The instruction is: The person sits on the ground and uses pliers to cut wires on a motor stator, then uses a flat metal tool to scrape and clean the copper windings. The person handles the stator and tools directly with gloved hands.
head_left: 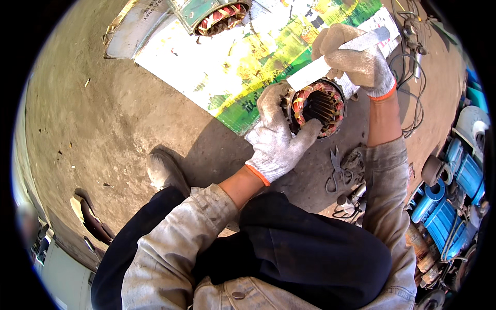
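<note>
A round motor stator (pixel 298 108) stands with its open end up, showing red and tan coil windings around a dark slotted bore. My left hand (pixel 276 139), in a white work glove with an orange cuff, grips it from the left, thumb at the bore's edge and fingers on the far side. Above the stator my right hand (pixel 359 59), gloved alike, is closed around a long flat pale strip (pixel 308 74). The strip slants down to the left, its lower end over the stator's far rim; its material I cannot tell.
Printed cardboard (pixel 186 72) lies beyond the stator, with a second stator in a green housing (pixel 194 14) on top. Scissors (pixel 337 170) rest on the ground beside a dirty rag (pixel 355 163). Cables (pixel 422 98) and blue motor housings (pixel 445 222) lie to the right.
</note>
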`<act>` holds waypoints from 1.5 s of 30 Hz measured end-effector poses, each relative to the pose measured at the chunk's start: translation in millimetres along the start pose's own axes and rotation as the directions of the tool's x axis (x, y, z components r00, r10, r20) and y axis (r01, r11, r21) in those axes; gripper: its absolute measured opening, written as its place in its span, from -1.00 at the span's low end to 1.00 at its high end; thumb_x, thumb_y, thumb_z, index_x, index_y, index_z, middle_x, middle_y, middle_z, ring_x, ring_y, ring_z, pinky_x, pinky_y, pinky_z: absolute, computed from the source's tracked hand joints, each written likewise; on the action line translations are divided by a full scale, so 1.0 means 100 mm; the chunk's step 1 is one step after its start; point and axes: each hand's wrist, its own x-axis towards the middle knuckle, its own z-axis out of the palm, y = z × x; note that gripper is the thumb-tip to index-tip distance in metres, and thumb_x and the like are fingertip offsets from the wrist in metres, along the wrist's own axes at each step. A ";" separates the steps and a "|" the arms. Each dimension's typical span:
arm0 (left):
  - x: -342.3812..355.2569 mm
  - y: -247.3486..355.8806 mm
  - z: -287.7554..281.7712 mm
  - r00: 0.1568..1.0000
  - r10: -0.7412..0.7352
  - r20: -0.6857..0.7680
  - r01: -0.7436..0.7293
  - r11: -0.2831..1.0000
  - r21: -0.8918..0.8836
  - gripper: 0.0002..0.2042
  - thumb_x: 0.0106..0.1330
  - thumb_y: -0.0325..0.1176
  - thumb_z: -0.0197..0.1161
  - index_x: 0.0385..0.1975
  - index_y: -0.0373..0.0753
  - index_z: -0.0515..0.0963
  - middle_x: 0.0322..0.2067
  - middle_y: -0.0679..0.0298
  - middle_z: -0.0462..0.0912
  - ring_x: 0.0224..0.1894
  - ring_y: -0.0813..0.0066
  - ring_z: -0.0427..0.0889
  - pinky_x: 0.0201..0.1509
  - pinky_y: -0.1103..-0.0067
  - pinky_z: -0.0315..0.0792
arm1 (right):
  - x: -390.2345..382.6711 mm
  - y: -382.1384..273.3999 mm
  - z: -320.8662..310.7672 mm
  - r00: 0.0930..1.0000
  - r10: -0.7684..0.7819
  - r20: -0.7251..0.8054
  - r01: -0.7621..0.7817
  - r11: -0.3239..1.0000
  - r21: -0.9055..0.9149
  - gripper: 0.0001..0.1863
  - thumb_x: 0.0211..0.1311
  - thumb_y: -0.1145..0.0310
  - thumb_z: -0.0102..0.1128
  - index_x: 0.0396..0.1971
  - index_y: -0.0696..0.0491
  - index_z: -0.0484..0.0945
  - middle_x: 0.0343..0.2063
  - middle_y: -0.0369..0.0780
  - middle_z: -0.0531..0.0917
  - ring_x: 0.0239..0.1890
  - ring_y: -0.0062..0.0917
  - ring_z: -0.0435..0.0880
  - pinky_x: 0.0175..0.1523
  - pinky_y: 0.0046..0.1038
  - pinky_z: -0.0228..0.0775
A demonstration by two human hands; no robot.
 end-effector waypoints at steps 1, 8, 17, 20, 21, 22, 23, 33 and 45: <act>0.02 0.01 0.00 1.000 -0.010 0.000 0.010 0.999 -0.030 -0.12 0.22 -0.33 0.61 0.45 -0.37 0.17 0.35 -0.19 0.35 0.40 -0.19 0.40 0.53 0.05 0.33 | 0.04 -0.03 0.05 0.999 0.018 0.044 -0.018 1.000 -0.013 -0.82 0.36 0.34 0.45 -0.21 0.13 0.72 -0.19 -0.21 0.78 -0.37 -0.65 0.73 -0.32 -0.57 0.56; 0.03 0.03 -0.09 0.991 -0.084 0.106 0.081 0.996 0.033 -0.03 0.38 -0.29 0.55 0.59 -0.40 -0.03 0.35 -0.13 0.40 0.35 0.11 0.55 0.46 0.23 0.48 | 0.19 -0.17 0.15 0.980 0.048 0.192 -0.044 0.999 -0.022 -0.89 0.29 0.45 0.39 -0.37 0.16 0.65 -0.29 -0.16 0.74 -0.35 -0.53 0.69 -0.37 -0.45 0.50; 0.06 0.01 -0.05 0.997 -0.049 0.059 0.049 0.999 0.011 -0.05 0.34 -0.30 0.57 0.56 -0.40 0.01 0.31 -0.15 0.44 0.28 0.12 0.63 0.37 0.23 0.57 | 0.32 -0.32 0.17 0.961 0.170 0.218 -0.147 0.982 -0.115 -0.81 0.32 0.33 0.46 -0.22 0.14 0.73 -0.33 -0.26 0.77 -0.41 -0.64 0.74 -0.34 -0.54 0.58; 0.06 0.00 -0.05 0.999 0.013 0.033 -0.014 0.999 0.051 -0.07 0.33 -0.33 0.56 0.54 -0.41 0.03 0.29 -0.14 0.45 0.26 0.14 0.63 0.36 0.23 0.57 | 0.35 -0.31 0.25 0.966 0.175 0.190 -0.163 0.984 -0.074 -0.88 0.24 0.42 0.41 -0.39 0.15 0.68 -0.23 -0.16 0.76 -0.46 -0.63 0.68 -0.38 -0.55 0.54; 0.06 0.00 -0.05 0.999 0.019 0.033 -0.020 0.999 0.047 -0.08 0.33 -0.34 0.56 0.53 -0.41 0.03 0.29 -0.14 0.45 0.26 0.15 0.63 0.35 0.23 0.58 | 0.33 -0.37 0.31 0.944 0.238 0.228 -0.218 0.970 -0.109 -0.88 0.23 0.42 0.42 -0.38 0.14 0.69 -0.23 -0.16 0.77 -0.46 -0.63 0.67 -0.39 -0.55 0.52; 0.06 0.01 -0.06 0.999 0.023 0.033 -0.025 0.999 0.047 -0.08 0.34 -0.34 0.55 0.53 -0.41 0.03 0.29 -0.14 0.46 0.26 0.16 0.63 0.35 0.23 0.58 | 0.33 -0.37 0.31 0.952 0.194 0.237 -0.175 0.980 -0.096 -0.88 0.23 0.42 0.43 -0.38 0.15 0.69 -0.23 -0.16 0.77 -0.45 -0.63 0.67 -0.38 -0.54 0.53; 0.05 0.02 -0.06 0.999 -0.007 0.040 0.006 0.999 0.041 -0.09 0.34 -0.35 0.55 0.53 -0.41 0.03 0.28 -0.14 0.46 0.26 0.16 0.63 0.35 0.24 0.58 | 0.34 -0.36 0.30 0.958 0.149 0.247 -0.132 0.988 -0.083 -0.87 0.23 0.41 0.44 -0.38 0.15 0.69 -0.23 -0.16 0.77 -0.44 -0.63 0.67 -0.37 -0.54 0.53; 0.02 -0.03 -0.02 0.999 -0.020 0.039 0.018 0.998 0.058 -0.07 0.35 -0.34 0.54 0.54 -0.40 -0.02 0.28 -0.14 0.47 0.23 0.13 0.65 0.33 0.22 0.59 | 0.40 -0.20 0.14 0.966 0.055 0.253 -0.036 0.996 -0.078 -0.91 0.27 0.47 0.41 -0.34 0.17 0.68 -0.26 -0.18 0.73 -0.36 -0.58 0.65 -0.31 -0.47 0.47; 0.01 -0.07 -0.02 0.996 -0.064 0.063 0.060 0.997 0.057 -0.08 0.36 -0.34 0.54 0.55 -0.37 0.00 0.29 -0.12 0.52 0.25 0.15 0.66 0.36 0.26 0.57 | 0.45 -0.30 0.19 0.925 0.035 0.378 0.003 0.995 -0.100 -0.77 0.28 0.33 0.53 -0.17 0.14 0.78 -0.37 -0.32 0.77 -0.36 -0.66 0.70 -0.28 -0.50 0.54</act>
